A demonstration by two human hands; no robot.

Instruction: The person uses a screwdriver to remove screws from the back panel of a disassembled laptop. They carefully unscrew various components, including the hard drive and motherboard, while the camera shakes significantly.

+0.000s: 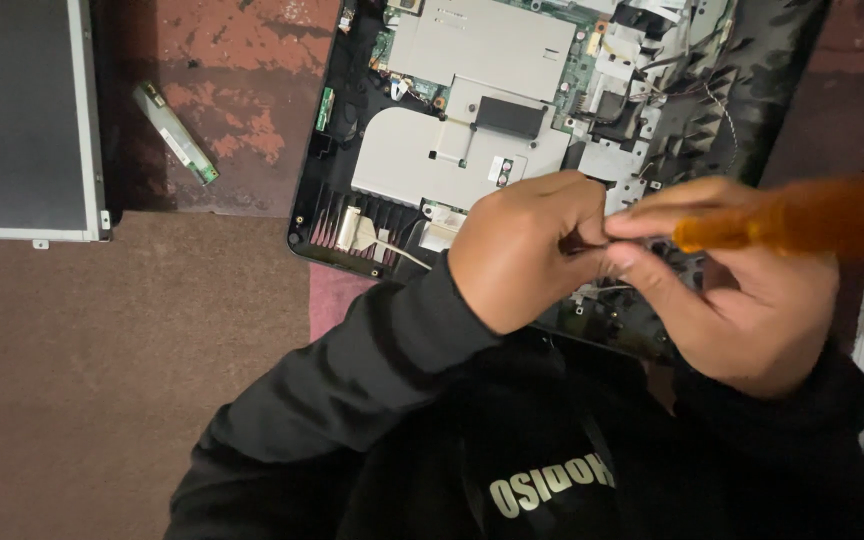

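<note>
An opened electronic device (472,140) lies on the floor in front of me, black frame around grey metal shields and a green circuit board. My right hand (752,290) grips a screwdriver with an orange translucent handle (802,215), held sideways above the device's near edge. My left hand (522,245) is closed, its fingertips pinched at the screwdriver's tip, where the two hands meet. Whatever sits between those fingertips is too small to make out. Black sleeves cover both my arms.
A flat display panel with a metal frame (22,120) lies at the far left. A narrow green circuit strip (174,132) rests on worn red floor beside it. Brown carpet (102,380) fills the lower left, a pink cloth (332,300) shows under the device.
</note>
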